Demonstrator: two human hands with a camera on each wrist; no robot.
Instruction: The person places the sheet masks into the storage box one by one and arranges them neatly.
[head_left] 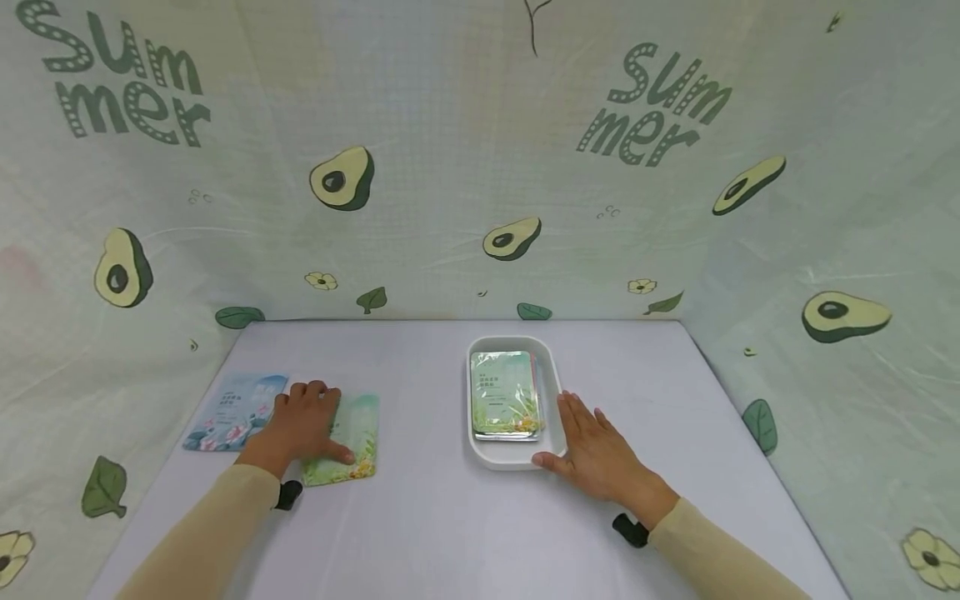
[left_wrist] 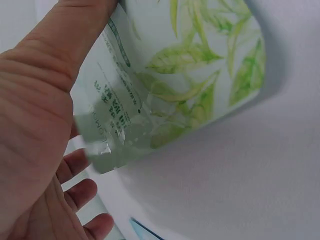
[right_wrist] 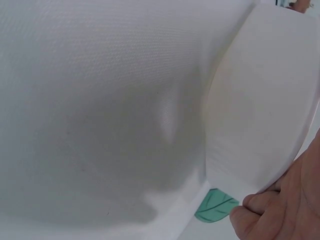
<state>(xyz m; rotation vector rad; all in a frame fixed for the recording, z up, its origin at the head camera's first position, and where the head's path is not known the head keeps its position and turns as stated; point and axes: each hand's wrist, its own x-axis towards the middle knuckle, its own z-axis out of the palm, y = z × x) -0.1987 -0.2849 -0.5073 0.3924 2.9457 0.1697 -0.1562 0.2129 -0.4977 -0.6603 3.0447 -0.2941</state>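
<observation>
My left hand [head_left: 303,421] grips a green face mask packet [head_left: 358,433] at the left of the table, thumb along its near side and fingers over the far edge. The left wrist view shows its leaf print [left_wrist: 185,75] bowed and tilted, with a shadow beneath. A blue face mask packet [head_left: 232,412] with pink flowers lies flat just left of that hand. My right hand [head_left: 603,454] rests against the right side of a white tray [head_left: 555,375], fingers straight and thumb at the front corner. In the tray lies a stack of face mask packets [head_left: 504,392], a green one on top.
A white cloth covers the table [head_left: 420,533]. Behind it and along both sides hangs a pale curtain [head_left: 435,100] printed with avocados, leaves and lettering. Dark wrist straps [head_left: 632,531] sit at both sleeve cuffs.
</observation>
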